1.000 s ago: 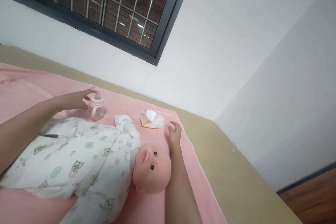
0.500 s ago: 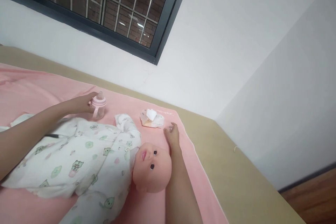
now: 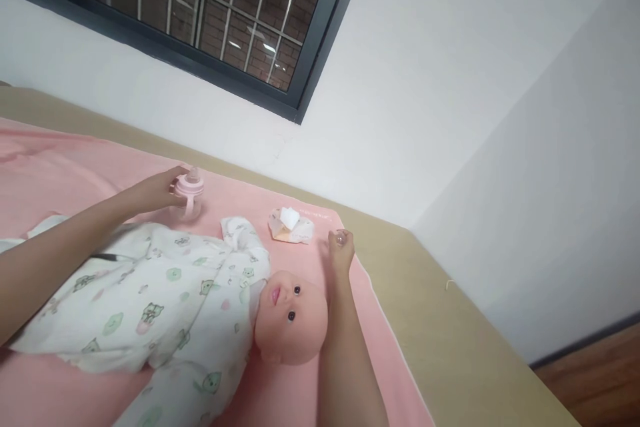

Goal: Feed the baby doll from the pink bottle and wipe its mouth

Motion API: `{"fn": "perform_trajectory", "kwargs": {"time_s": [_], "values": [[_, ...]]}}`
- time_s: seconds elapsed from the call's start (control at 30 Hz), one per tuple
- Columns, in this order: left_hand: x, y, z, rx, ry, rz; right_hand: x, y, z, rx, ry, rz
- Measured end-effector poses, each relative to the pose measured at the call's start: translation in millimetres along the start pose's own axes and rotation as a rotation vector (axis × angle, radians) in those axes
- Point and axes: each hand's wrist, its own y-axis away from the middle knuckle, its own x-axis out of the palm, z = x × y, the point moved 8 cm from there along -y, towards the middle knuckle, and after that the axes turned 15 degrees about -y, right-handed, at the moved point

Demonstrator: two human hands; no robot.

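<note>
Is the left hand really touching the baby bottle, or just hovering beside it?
Touching. The head view shows the left hand with its thumb and fingers around the upper part of the baby bottle, just below the teat.

Bottle [image 3: 189, 189] glossy plastic; doll head [image 3: 295, 333] smooth; blanket [image 3: 280, 390] matt cloth.

Two hands: one left hand [image 3: 159, 191] and one right hand [image 3: 343, 250], each with one thing in its grasp. Just one bottle [image 3: 190, 188], with one teat [image 3: 193, 175] on top, and one small clear piece [image 3: 341, 238]. One doll [image 3: 291, 330], with two eyes and one mouth. One soft packet [image 3: 301, 234], with one white sheet [image 3: 289, 217] sticking out. One pink cloth [image 3: 75, 163] over one surface [image 3: 415, 293]. Also one window [image 3: 210, 7], with several bars, too many crossing to count surely.
</note>
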Motion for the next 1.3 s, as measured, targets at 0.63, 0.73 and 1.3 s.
{"fn": "perform_trajectory", "kwargs": {"time_s": [0.63,0.73,1.3], "values": [[-43.6,100,-170,0.379,-0.043,-0.058,79,106,254,-0.345,-0.444,0.658],[-42.5,108,-177,0.407,-0.059,-0.05,93,128,254,-0.331,-0.39,0.734],[-44.0,113,-176,0.41,-0.145,-0.231,113,150,233,-0.239,-0.332,0.801]]}}
